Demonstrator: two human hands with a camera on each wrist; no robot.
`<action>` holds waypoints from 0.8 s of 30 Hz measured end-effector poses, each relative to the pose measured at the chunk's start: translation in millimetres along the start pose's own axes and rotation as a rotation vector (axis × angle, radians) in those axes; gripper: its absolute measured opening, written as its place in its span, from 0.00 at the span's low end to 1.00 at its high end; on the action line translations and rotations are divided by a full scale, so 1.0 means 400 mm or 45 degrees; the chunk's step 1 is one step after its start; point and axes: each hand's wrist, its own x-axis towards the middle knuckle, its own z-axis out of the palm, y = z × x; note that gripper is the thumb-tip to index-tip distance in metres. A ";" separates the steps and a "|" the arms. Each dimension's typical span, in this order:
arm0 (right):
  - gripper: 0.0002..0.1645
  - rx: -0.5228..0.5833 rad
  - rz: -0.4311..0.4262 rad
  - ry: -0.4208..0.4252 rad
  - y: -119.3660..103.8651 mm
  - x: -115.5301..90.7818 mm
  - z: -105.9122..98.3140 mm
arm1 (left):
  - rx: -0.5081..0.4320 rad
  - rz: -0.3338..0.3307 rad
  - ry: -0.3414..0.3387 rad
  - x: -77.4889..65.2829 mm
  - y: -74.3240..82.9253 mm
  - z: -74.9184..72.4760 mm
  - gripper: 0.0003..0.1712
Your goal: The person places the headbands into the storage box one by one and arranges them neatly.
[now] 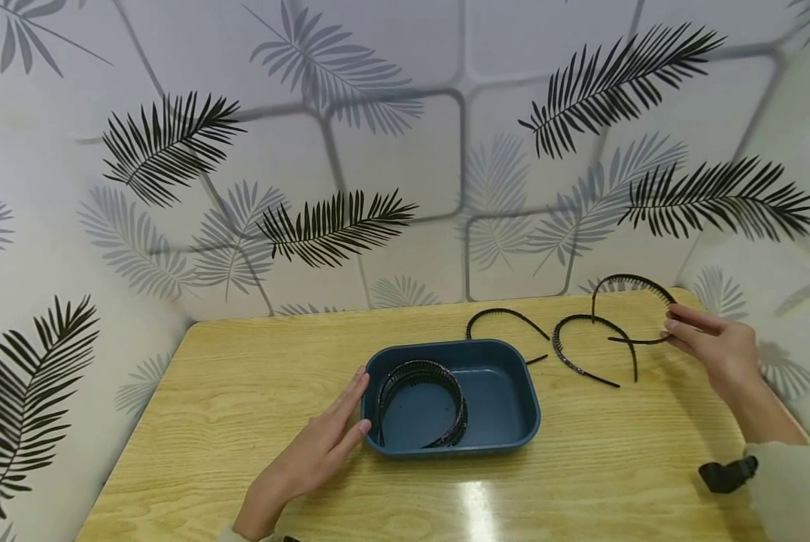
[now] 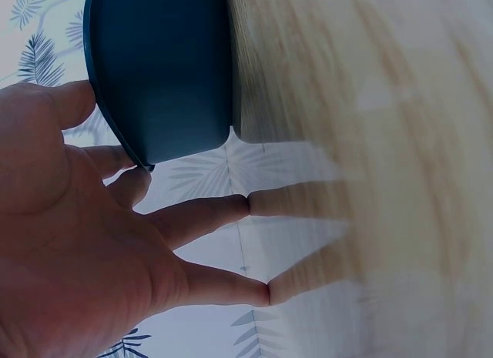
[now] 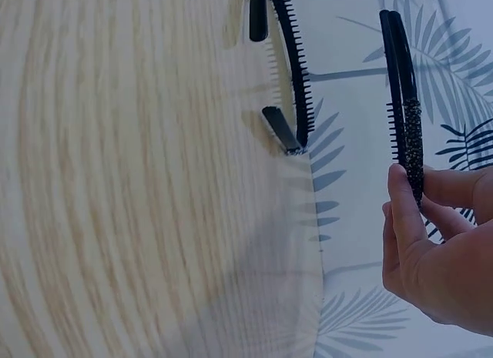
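A blue plastic bin (image 1: 503, 406) stands on the table, several dark headbands (image 1: 462, 410) nested in its left part. My left hand (image 1: 324, 448) rests against the bin's left end, its fingers fairly straight; in the left wrist view, two fingertips also touch the table. Thumb and fingers of my right hand (image 1: 720, 350) pinch a black toothed headband (image 3: 414, 135) with a glittery section, raised at the table's right side. Beside it on the table lies another headband (image 1: 557, 350). A further headband (image 1: 500, 310) lies behind the bin's right corner, partly hidden by it.
The light wood-grain table (image 1: 263, 384) ends at a wall (image 1: 405, 165) with a leaf pattern, which also runs along both sides. A small black device (image 1: 726, 476) sits by the right sleeve.
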 end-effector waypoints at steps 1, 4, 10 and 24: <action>0.16 0.006 0.000 -0.007 -0.001 -0.002 0.002 | 0.001 0.002 0.000 0.000 0.000 0.000 0.38; 0.16 0.002 -0.014 -0.023 -0.002 -0.007 0.010 | 0.005 0.004 0.002 -0.001 0.000 0.000 0.38; 0.16 -0.011 -0.059 -0.053 -0.001 -0.021 0.032 | -0.005 0.001 -0.002 0.000 -0.003 0.001 0.38; 0.20 0.025 -0.117 -0.142 -0.008 -0.046 0.095 | -0.018 -0.024 -0.022 0.001 -0.006 0.001 0.38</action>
